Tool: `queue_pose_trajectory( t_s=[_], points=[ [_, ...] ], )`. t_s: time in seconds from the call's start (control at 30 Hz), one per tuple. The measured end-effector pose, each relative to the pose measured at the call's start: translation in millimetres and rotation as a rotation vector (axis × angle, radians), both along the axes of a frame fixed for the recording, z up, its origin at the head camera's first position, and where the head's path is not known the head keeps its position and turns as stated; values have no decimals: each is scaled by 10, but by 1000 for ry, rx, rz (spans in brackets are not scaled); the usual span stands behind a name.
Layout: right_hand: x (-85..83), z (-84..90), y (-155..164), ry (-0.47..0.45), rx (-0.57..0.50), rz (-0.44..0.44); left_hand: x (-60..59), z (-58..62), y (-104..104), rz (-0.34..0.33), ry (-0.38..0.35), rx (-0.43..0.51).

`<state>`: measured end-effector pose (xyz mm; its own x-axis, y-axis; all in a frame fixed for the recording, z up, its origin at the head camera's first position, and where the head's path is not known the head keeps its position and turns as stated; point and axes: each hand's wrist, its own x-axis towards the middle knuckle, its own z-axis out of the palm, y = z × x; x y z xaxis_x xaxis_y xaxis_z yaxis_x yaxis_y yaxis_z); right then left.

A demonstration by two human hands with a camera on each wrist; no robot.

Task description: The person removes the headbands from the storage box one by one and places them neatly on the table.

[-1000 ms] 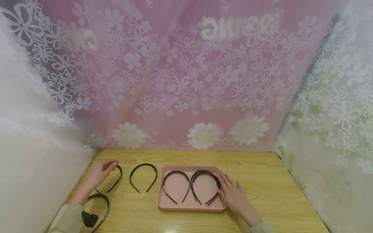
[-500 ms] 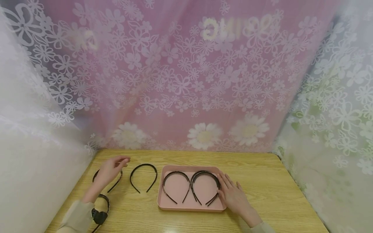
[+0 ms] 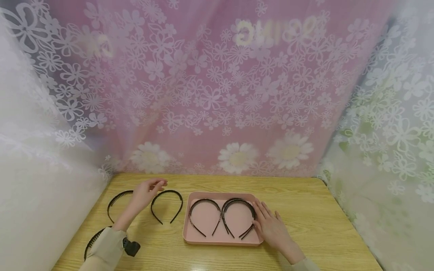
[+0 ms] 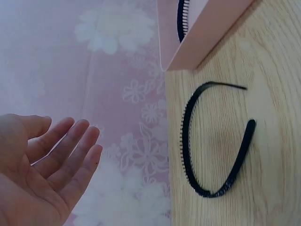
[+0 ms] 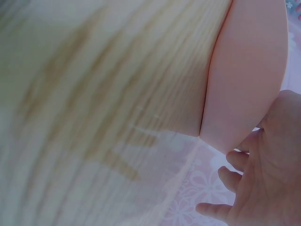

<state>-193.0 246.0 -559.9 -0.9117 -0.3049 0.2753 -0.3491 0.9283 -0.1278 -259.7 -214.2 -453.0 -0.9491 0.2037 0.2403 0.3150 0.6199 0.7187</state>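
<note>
My left hand [image 3: 145,194] hovers with fingers extended near the upper left of a black toothed headband [image 3: 169,191] on the table. In the left wrist view that headband [image 4: 186,141] lies apart from the hand [image 4: 56,165], whose palm holds nothing. My right hand [image 3: 272,227] rests against the right side of a pink tray [image 3: 223,242], fingers stretched along its edge and thumb at the rim. The right wrist view shows the fingers beside the tray's outer wall [image 5: 244,66]. Inside the tray, one headband [image 3: 205,201] sits at left and overlapping headbands [image 3: 254,212] at right.
Two more headbands lie at the table's left side: one toothed headband [image 3: 109,207] behind the left forearm, another headband [image 3: 89,246] partly covered by the sleeve [image 3: 105,246]. A pink flowered curtain [image 3: 210,98] hangs along the back edge of the wooden table [image 3: 305,195].
My left hand has moved right, away from the far-left headband and over toward the plain black one beside the tray. The right hand and the tray have stayed where they were.
</note>
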Motion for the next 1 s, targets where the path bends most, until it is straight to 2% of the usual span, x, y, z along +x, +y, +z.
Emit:
queue_pose_trajectory(
  t_s=[0.43, 0.7, 1.0],
  points=[
    [0, 0, -6, -1, -5, 3, -97, -41, 354, -49, -105, 128],
    [-16, -23, 9, 1, 2, 0, -182, -119, 608, -57, -101, 106],
    [-14, -28, 5, 16, -10, 4, -228, -231, 898, -125, -91, 47]
  ],
)
